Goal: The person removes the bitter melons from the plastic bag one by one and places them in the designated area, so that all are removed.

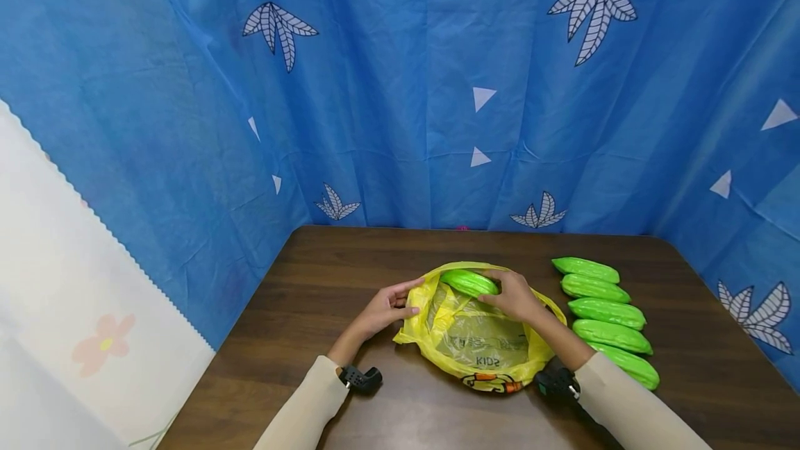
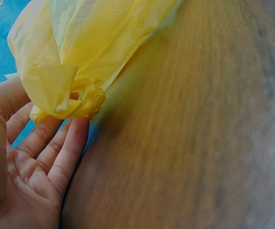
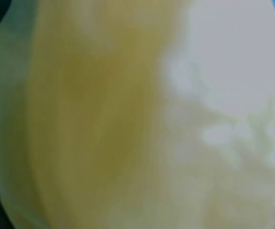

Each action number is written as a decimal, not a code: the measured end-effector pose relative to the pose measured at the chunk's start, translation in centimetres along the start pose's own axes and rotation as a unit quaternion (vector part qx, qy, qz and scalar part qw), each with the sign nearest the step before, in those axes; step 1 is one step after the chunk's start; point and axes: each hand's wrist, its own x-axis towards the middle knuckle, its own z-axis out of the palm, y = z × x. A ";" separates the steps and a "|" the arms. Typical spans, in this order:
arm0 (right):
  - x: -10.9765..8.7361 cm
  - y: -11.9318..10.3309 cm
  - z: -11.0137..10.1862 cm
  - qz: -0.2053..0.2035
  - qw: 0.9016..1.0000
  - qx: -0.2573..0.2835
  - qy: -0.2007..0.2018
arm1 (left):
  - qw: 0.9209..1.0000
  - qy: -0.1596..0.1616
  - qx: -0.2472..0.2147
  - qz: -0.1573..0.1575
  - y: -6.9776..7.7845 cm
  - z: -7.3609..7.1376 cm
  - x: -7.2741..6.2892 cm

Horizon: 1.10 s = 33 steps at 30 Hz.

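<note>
A yellow plastic bag (image 1: pixel 446 360) lies on the table with its mouth spread wide. My left hand (image 1: pixel 382 307) holds the left edge of the bag between thumb and fingers; in the left wrist view, the fingers (image 2: pixel 70 148) touch a bunched corner of the yellow plastic. Inside the bag's far side, my right hand (image 1: pixel 515 295) grips a glossy bright green, elongated, ridged piece (image 1: pixel 469 283). Blurred yellow plastic (image 3: pixel 104 119) fills most of the right wrist view, and the right fingers cannot be seen there.
Several similar green elongated pieces (image 1: pixel 609 310) lie in a column to the right of the bag, close to my right forearm. The brown wooden table (image 1: pixel 250 367) ends at a blue patterned curtain (image 1: pixel 387 123) at the back, with a white cloth (image 1: pixel 75 283) on the left.
</note>
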 end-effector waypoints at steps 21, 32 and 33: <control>-1.1 -1.0 -1.6 -0.025 0.999 0.020 0.013 | 1.000 -0.003 -0.012 0.009 -0.3 0.0 0.0; -1.9 -2.0 -2.7 -0.019 1.000 0.021 0.001 | 1.000 0.002 -0.007 0.004 -0.1 0.0 0.0; -2.0 -2.0 -2.8 -0.021 1.000 0.020 0.000 | 1.000 0.002 -0.007 0.004 0.0 0.0 0.0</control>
